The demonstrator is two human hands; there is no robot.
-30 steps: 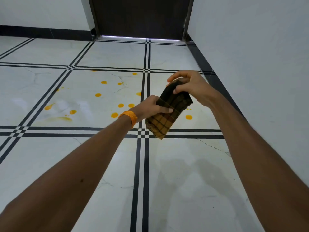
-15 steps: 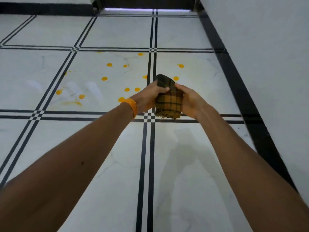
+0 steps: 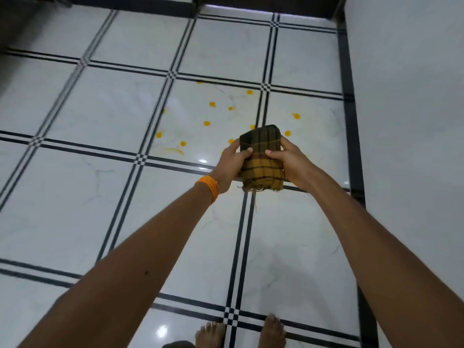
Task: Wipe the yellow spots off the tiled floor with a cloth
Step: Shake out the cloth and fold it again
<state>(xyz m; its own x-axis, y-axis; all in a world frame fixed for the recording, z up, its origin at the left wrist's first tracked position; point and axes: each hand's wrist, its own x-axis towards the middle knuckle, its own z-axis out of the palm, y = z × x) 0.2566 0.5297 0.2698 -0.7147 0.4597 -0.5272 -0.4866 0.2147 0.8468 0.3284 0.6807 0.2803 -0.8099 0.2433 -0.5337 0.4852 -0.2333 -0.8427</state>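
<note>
A folded yellow and dark checked cloth (image 3: 261, 156) is held up in the air in front of me, frayed edge down. My left hand (image 3: 232, 164) grips its left side, thumb on the front. My right hand (image 3: 288, 162) grips its right side the same way. An orange band circles my left wrist. Several yellow spots (image 3: 207, 123) dot the white tiled floor (image 3: 100, 197) beyond the cloth, with a yellow smear (image 3: 173, 150) at their near left. Some spots lie hidden behind the cloth and hands.
A white wall (image 3: 406, 121) with a black skirting strip runs along the right. A dark door stands at the far end. My bare feet (image 3: 241, 332) stand on the tiles at the bottom edge. Black double lines cross the floor.
The view has tilted downward, so my feet now show. Both hands went from folding the cloth to holding it flat between them, slightly lower and squarer.
</note>
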